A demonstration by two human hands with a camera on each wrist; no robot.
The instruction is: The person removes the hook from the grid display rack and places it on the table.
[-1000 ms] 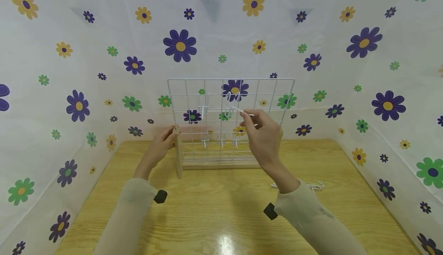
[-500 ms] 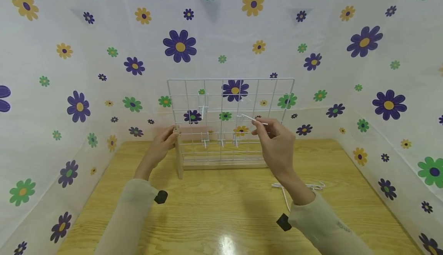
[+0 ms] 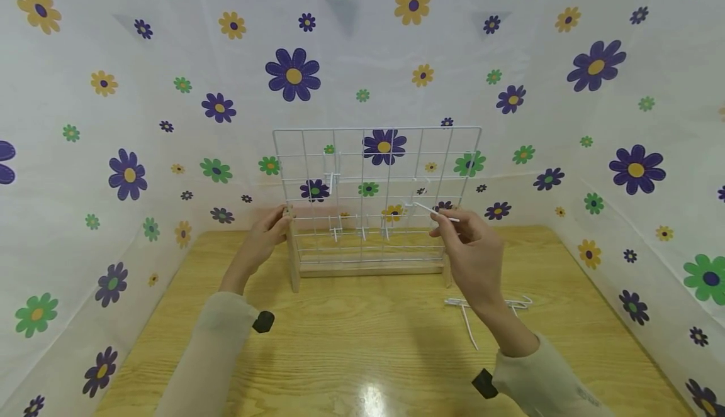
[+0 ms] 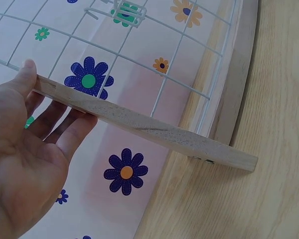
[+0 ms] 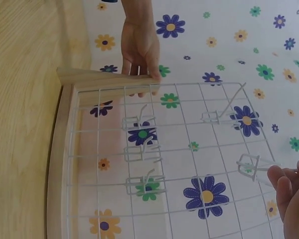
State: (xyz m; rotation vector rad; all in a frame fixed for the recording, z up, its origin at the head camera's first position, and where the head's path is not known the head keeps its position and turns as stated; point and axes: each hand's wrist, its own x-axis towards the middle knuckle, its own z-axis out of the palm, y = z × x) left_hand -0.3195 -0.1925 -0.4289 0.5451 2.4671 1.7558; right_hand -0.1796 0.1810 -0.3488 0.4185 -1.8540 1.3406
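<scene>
A white wire grid panel [image 3: 362, 129] stands upright in a wooden base on the table. My left hand [image 3: 257, 241] grips the top of its left wooden side post [image 4: 139, 122], thumb on one face and fingers on the other. Between thumb and fingers, my right hand [image 3: 476, 253] pinches a white wire display hook [image 5: 248, 167] by its prong. This hook's back end is held near the grid's right half; whether it touches the wires I cannot tell. One hook [image 3: 332, 179] hangs at the grid's upper left. Three more, including the middle hook [image 3: 363, 233], hang in a lower row.
Several loose white hooks [image 3: 467, 322] lie on the wooden table [image 3: 340, 341], beside and below my right forearm. A flower-printed cloth [image 3: 226, 153] encloses the back and sides, close behind the grid.
My right hand has moved right and downward with the hook, from the grid's middle toward its right side. More of the loose hooks on the table now shows. My left hand stays on the post.
</scene>
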